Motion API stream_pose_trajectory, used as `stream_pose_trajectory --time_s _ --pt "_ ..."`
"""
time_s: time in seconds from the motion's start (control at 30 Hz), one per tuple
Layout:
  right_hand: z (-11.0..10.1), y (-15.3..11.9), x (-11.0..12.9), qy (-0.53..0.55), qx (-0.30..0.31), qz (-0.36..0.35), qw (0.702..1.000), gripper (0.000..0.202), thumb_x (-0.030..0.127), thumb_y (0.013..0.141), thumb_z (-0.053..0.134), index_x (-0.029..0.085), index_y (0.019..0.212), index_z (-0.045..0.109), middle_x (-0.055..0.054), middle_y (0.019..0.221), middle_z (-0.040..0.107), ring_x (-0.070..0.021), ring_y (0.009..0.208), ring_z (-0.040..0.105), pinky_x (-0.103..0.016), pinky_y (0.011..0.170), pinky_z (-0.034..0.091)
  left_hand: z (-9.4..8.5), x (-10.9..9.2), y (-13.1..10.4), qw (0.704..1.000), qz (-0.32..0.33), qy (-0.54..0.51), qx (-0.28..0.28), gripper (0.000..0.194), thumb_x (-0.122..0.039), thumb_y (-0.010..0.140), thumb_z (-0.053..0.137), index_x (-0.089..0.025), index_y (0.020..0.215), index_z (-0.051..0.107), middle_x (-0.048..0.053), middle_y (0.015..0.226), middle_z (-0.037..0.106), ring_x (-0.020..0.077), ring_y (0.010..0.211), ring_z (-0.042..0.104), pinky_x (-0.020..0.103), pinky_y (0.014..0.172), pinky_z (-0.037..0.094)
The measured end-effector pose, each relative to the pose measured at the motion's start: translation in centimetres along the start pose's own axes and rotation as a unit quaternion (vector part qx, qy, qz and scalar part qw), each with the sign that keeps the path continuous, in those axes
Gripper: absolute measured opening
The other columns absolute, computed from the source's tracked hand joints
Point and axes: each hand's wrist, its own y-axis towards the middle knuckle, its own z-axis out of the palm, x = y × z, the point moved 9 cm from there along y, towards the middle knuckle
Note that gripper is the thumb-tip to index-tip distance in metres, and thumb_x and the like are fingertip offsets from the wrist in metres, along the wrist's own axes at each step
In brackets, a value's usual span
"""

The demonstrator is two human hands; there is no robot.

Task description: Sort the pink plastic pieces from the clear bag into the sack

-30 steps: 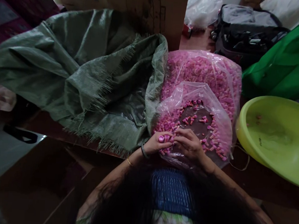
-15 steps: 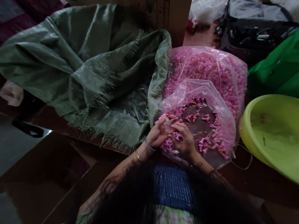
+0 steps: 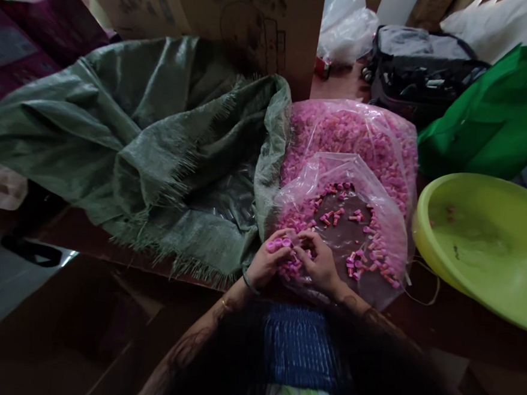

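Three pink pieces in the left hand, both hands meeting at the bag's near edge

Two hands are at work, close together and with their fingers meeting. The left hand (image 3: pixel 263 263) is curled around the pink pieces (image 3: pixel 279 244), of which three round ends show, set side by side between thumb and fingers. The right hand (image 3: pixel 319 263) has its fingers bent in against the left fingertips; whether it pinches a piece of its own cannot be told.

The three ends face up toward the head camera, in a short row running left to right. The fingers hide the bodies, so their long axes cannot be read.

Both hands are over the near left part of one clear plastic bag (image 3: pixel 345 161), which bulges with similar parts (image 3: pixel 340 126), far too many to count. Inside its open mouth, a few stray parts (image 3: pixel 356 216) lie on a brown patch; the rightmost of these lies on its side, its long axis roughly left to right.

Around the bag are one green woven sack (image 3: pixel 153 154) at its left, touching it, one yellow-green basin (image 3: pixel 507 251) at its right, one bright green bag (image 3: pixel 498 126) behind the basin, one open dark suitcase (image 3: pixel 399 98) and one large cardboard box (image 3: pixel 230 27) standing behind the sack.
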Motion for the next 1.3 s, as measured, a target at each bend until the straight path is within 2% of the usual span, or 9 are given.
stream_pose_trajectory --time_s 0.1,0.17,0.3,0.43,0.53,0.63,0.83,1.07,1.3 --pt "0.1 0.5 1.5 -0.082 0.061 -0.075 0.992 0.030 0.027 0.089 0.056 0.026 0.119 0.059 -0.007 0.119 0.061 -0.0201 0.112 0.058 -0.038 0.099 0.047 -0.2 1.4 -0.1 0.998 -0.042 -0.040 -0.019 0.039 -0.036 0.072 0.075 -0.018 0.101 0.058 0.002 0.092 0.066 0.0119 0.077 0.062 0.022 0.068 0.048" --pt "-1.9 1.7 0.9 -0.120 0.076 -0.081 0.987 0.032 0.028 0.091 0.054 0.027 0.123 0.059 -0.006 0.120 0.063 -0.0199 0.112 0.058 -0.038 0.099 0.046 -0.2 1.3 0.0 0.998 -0.040 -0.035 -0.023 0.032 -0.035 0.072 0.074 -0.017 0.093 0.057 0.003 0.094 0.067 0.0111 0.074 0.062 0.022 0.065 0.047" --pt "-9.5 4.9 -3.7 -0.302 -0.035 -0.022 0.952 0.025 0.027 0.089 0.053 0.020 0.110 0.065 -0.011 0.108 0.066 -0.0244 0.099 0.062 -0.042 0.092 0.047 0.2 -0.6 0.1 0.996 0.028 0.083 0.000 0.025 -0.027 0.068 0.078 -0.014 0.082 0.061 0.006 0.094 0.069 0.0131 0.081 0.062 0.024 0.075 0.048" --pt "-11.6 5.6 -7.5 -0.378 -0.033 0.013 0.925 0.019 0.020 0.087 0.050 0.016 0.097 0.065 -0.013 0.097 0.067 -0.0245 0.088 0.061 -0.040 0.083 0.048 0.1 -1.1 -0.1 0.984 0.056 0.169 -0.011 0.028 -0.028 0.064 0.080 -0.014 0.083 0.065 0.002 0.081 0.067 0.0124 0.073 0.059 0.023 0.071 0.046" --pt "-10.7 4.8 -7.6 -0.320 -0.014 0.050 0.946 0.012 0.025 0.086 0.054 0.018 0.087 0.063 -0.007 0.081 0.067 -0.0199 0.073 0.060 -0.034 0.074 0.048 0.0 -0.9 0.0 0.974 0.064 0.215 -0.018 0.030 -0.032 0.064 0.081 -0.014 0.082 0.066 0.001 0.078 0.065 0.0122 0.069 0.056 0.024 0.068 0.046" --pt "-8.4 3.8 -4.5 -0.198 0.014 0.045 0.979 0.014 0.032 0.088 0.057 0.019 0.090 0.062 -0.004 0.082 0.067 -0.0170 0.073 0.062 -0.030 0.070 0.049 0.2 -0.9 0.0 0.963 0.077 0.257 -0.016 0.028 -0.034 0.066 0.079 -0.014 0.082 0.068 0.002 0.078 0.065 0.0129 0.071 0.057 0.025 0.070 0.045" --pt "-2.1 0.8 3.2 -0.145 0.064 -0.149 0.976 0.014 0.024 0.090 0.054 0.023 0.100 0.062 -0.007 0.106 0.064 -0.0192 0.101 0.061 -0.035 0.090 0.050 1.4 -1.0 -0.3 0.953 0.081 0.293 0.015 0.022 -0.029 0.068 0.075 -0.013 0.080 0.066 0.001 0.074 0.063 0.0116 0.067 0.054 0.022 0.066 0.042" --pt "-0.3 -1.5 2.6 -0.194 0.121 -0.178 0.957 0.029 0.012 0.084 0.053 0.024 0.107 0.064 -0.008 0.120 0.063 -0.0215 0.111 0.058 -0.042 0.094 0.048 1.2 -0.7 -1.6 0.953 0.041 0.299 0.036 0.020 -0.026 0.067 0.074 -0.012 0.078 0.063 -0.002 0.065 0.059 0.0086 0.057 0.048 0.020 0.055 0.037" --pt "0.7 -2.4 1.9 -0.208 0.099 -0.166 0.959 0.044 0.007 0.073 0.051 0.025 0.112 0.060 -0.008 0.130 0.059 -0.0254 0.127 0.048 -0.052 0.107 0.034 0.6 0.5 -1.7 0.977 -0.024 0.211 0.029 0.025 -0.023 0.062 0.077 -0.012 0.075 0.059 -0.003 0.062 0.057 0.0077 0.055 0.049 0.020 0.055 0.038"
